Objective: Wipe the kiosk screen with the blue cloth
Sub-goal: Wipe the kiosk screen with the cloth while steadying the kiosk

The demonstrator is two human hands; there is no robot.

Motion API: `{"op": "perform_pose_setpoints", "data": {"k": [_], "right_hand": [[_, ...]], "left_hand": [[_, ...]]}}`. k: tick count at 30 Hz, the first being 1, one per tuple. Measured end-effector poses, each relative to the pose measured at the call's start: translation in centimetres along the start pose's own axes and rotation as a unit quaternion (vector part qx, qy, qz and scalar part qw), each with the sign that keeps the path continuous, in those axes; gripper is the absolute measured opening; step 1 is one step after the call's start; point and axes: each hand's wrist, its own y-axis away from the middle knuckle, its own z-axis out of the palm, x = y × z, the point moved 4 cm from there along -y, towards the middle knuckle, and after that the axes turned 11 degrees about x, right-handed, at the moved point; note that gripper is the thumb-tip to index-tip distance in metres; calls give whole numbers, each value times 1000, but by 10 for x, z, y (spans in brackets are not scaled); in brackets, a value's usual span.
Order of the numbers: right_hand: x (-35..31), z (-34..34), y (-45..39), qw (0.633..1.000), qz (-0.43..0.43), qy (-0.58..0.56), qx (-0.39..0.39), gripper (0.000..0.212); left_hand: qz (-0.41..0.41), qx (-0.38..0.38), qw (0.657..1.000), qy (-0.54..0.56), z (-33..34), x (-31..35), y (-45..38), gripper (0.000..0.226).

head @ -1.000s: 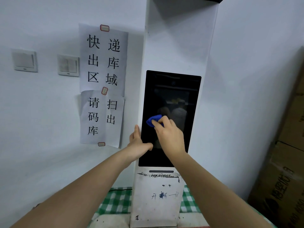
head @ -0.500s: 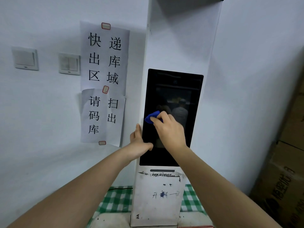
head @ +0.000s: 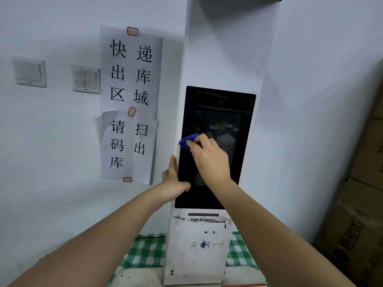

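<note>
A tall white kiosk (head: 228,48) stands against the wall with a dark upright screen (head: 219,108) set in its front. My right hand (head: 209,158) presses a small bunched blue cloth (head: 187,140) against the screen's left edge, about halfway up; most of the cloth is hidden under my fingers. My left hand (head: 173,181) grips the kiosk's left side just below, thumb lying on the screen's lower left and fingers pointing up along the edge.
Paper signs (head: 130,100) with black characters are taped to the wall left of the kiosk, with two wall switches (head: 86,78) further left. Cardboard boxes (head: 358,214) stand at the right. The kiosk rests on a green checked cloth (head: 143,253).
My right hand has slid the blue cloth up and to the left across the screen, reaching its left edge. My left hand stays on the kiosk's side.
</note>
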Motion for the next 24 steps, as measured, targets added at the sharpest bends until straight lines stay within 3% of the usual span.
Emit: {"op": "perform_pose_setpoints", "data": {"k": [4,10,15,21,24], "right_hand": [[-4,-2,-9,993,103,-26,48,45],[-21,2,11,999,-35,-8,-24,48],[-8,-4,-16,994,101,-20,37,42],[-22,1,13,997,-66,2,-32,48],[-15,-3,-1,998,-50,19,-27,48]], "left_hand": [[5,2,1000,0,0,2,2,98],[34,-6,999,20,-5,5,3,91],[30,-7,999,24,-10,3,3,88],[58,20,998,23,-7,2,-1,84],[51,24,998,24,-8,-1,-1,84]]}}
